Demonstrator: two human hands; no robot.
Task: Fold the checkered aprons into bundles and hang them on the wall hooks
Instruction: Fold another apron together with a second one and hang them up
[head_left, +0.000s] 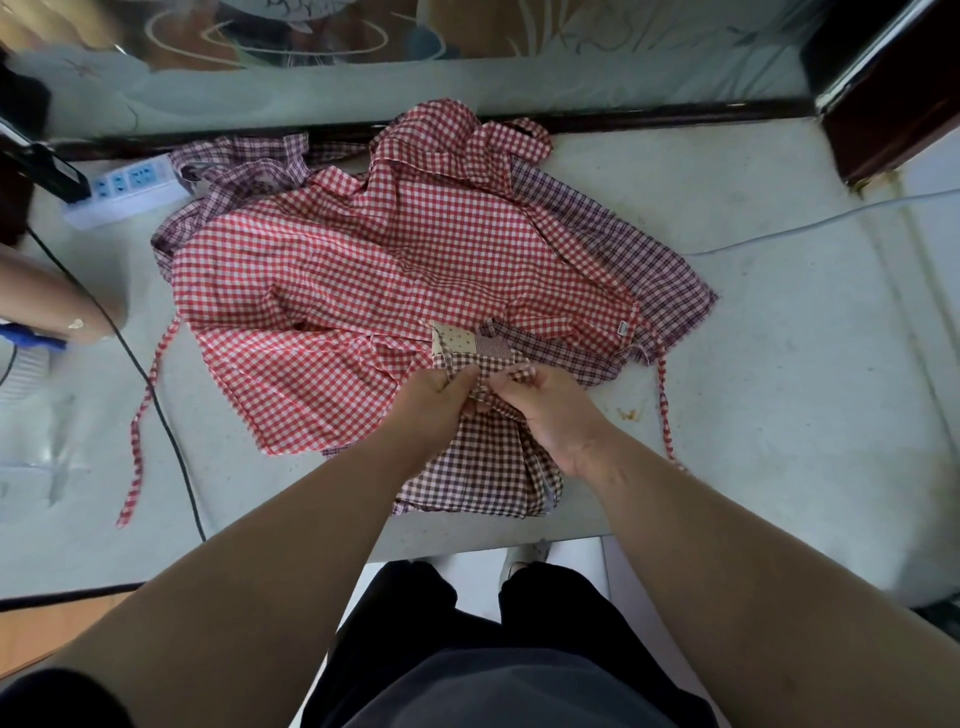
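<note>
A folded brown-and-white checkered apron (483, 467) lies at the near edge of the pale surface (779, 364). My left hand (436, 395) and my right hand (545, 410) meet over its far end, each pinching a strap or fold of its fabric. Behind them a red-and-white checkered apron (363, 280) is spread out loosely, its straps trailing left and right. Under that one a dark purple plaid apron (639, 249) pokes out at the right and back left. No wall hooks are in view.
A white power strip (124, 189) sits at the back left, with a black cable (156, 405) running toward the near edge. Another person's arm (52, 301) rests at the left. A white cable (810, 221) crosses the right side. A dark wooden post (893, 104) stands back right.
</note>
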